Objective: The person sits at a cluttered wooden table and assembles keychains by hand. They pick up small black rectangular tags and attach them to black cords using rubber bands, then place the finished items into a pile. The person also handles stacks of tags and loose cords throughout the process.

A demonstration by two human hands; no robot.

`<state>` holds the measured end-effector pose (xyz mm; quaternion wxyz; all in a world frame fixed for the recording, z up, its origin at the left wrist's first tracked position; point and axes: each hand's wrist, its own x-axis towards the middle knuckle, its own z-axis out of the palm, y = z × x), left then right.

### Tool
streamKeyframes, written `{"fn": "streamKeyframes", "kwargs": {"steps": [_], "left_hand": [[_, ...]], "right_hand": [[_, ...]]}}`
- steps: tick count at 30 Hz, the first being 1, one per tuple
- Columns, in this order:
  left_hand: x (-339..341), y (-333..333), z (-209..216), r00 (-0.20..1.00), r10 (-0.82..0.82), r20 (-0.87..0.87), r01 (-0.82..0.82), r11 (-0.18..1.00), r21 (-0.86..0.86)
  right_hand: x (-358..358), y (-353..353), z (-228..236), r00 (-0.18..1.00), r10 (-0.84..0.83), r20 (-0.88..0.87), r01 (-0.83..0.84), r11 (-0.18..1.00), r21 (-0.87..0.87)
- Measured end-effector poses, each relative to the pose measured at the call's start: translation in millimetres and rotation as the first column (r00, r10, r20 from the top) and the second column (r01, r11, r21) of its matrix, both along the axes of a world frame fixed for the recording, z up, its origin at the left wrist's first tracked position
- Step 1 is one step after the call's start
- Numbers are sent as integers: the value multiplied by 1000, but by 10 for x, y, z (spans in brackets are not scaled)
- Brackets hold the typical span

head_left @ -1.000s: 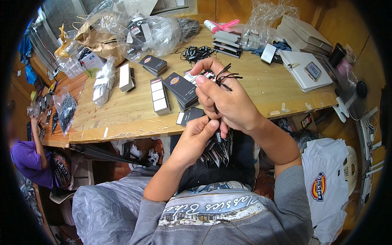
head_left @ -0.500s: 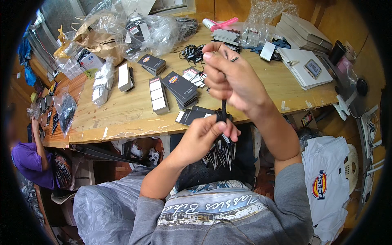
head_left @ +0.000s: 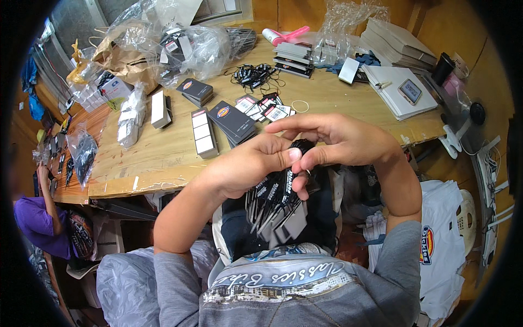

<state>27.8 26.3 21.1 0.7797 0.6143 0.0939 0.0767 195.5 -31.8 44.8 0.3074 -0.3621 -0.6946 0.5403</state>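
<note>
Over my lap, my left hand (head_left: 253,163) is closed round the cords of a bundle of hang tags (head_left: 280,204). Black cords with white lettering and dark and grey tags fan downward below the fingers. Bent round the top of the same bundle, my right hand (head_left: 348,140) has its thumb beside the left thumb and its fingers partly hidden behind the black cord loops (head_left: 303,145). On the table just beyond lie a stack of black tags (head_left: 233,121), a stack of white labels (head_left: 204,133) and loose white labels (head_left: 275,110).
A pale rubber band (head_left: 299,106), a heap of black cords (head_left: 253,75) and a tag stack (head_left: 293,57) lie farther back. Plastic bags (head_left: 207,46) crowd the far left. A phone-like device (head_left: 411,91) rests on a white box at right. A person in purple (head_left: 41,223) works at left.
My right hand has come down from above the table to the bundle, beside my left hand. The bundle now hangs lower and more spread, and the view has shifted slightly.
</note>
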Motion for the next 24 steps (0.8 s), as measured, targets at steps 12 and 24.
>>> {"fn": "streamKeyframes", "kwargs": {"steps": [12,24], "left_hand": [[4,11,-79,991,-98,-92,116,969,216],[-11,-122,179,997,-26,78,-29,777,629]], "right_hand": [[-49,-273,28,594,-564,574,-216,575,789],[-16,-217,340,588,-787,187,-515,-186,837]]}}
